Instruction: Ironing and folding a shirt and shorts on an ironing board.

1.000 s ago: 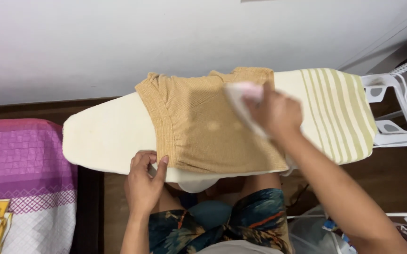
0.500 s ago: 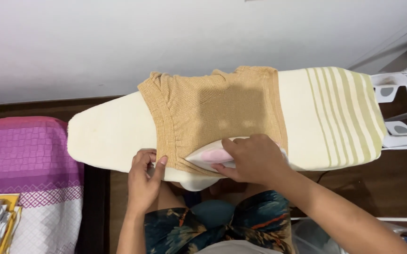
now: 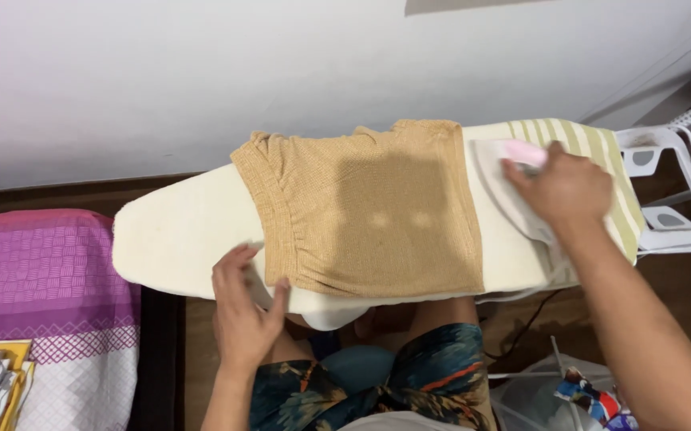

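1. Your view looks straight down on a cream ironing board set against a pale wall; every place below is given relative to this board.
2. A tan knitted garment lies flat across the middle of the board, its ribbed band turned toward the board's narrow end and its near edge reaching the board's near edge.
3. Your left hand rests on the board's near edge, just beside the garment's near corner on the narrow-end side. The fingers are loosely spread and slightly bent, the thumb tip at the garment's hem; the hand is blurred, so it is unclear whether it pinches the cloth.
4. Your right hand is over the board's wide end, closed around the pink handle of a white clothes iron. The iron sits beside the garment's far-side edge, on the bare cover.
5. A green-and-cream striped cloth covers the board's wide end, under and beyond your right hand.
6. A white metal iron rest sticks out past the wide end.
7. Beyond the narrow end, lower down, lies a magenta quilted cover.
8. Below the board's near edge, your patterned shorts show.
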